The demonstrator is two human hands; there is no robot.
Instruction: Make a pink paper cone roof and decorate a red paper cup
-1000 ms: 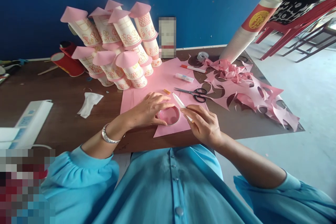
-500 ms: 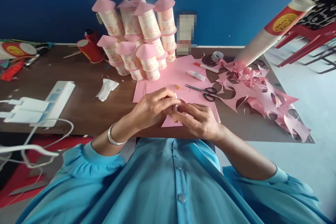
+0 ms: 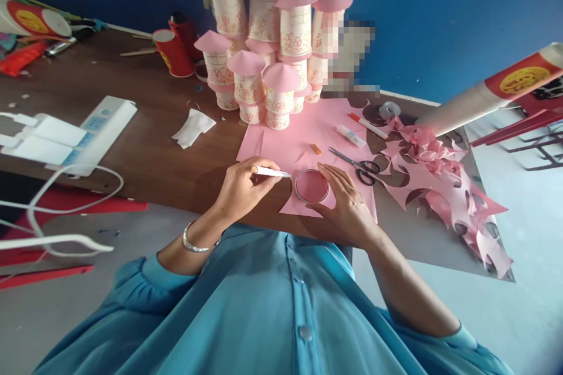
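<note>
Two hands at work on a dark brown wooden table (image 3: 145,158) set against a deep blue wall (image 3: 440,23); pale grey floor to the right, with red chair legs (image 3: 523,129) at the far edge. Smooth, matte pink paper sheet (image 3: 303,129) laid flat near the table's front edge. On it, a small round clear lid (image 3: 311,185), shallow and glossy, tinted pink by the sheet beneath. Behind, a stacked cluster of paper-cup towers (image 3: 272,53), white with drawn patterns, each capped by a pink paper cone. To the right, black-handled scissors (image 3: 358,165), a glue stick (image 3: 350,135), an orange-capped marker (image 3: 368,125), a roll of clear tape (image 3: 389,109), and a crumpled heap of pink paper offcuts (image 3: 444,176) with round holes cut out. Long sleeve of stacked white paper cups (image 3: 475,102) slanting in from the right. On the left, a white power strip (image 3: 99,132) with trailing cable, a crumpled white tissue (image 3: 193,127), and a red paper cup (image 3: 173,53) lying on its side.

Left hand (image 3: 244,187), fingers curled around a thin white pen (image 3: 271,172), tip pointing toward the lid, just short of it. Silver bangle (image 3: 196,243) on that wrist. Right hand (image 3: 345,205) mostly open and flat, fingertips pressing at the lid's rim, holding it down on the sheet.
</note>
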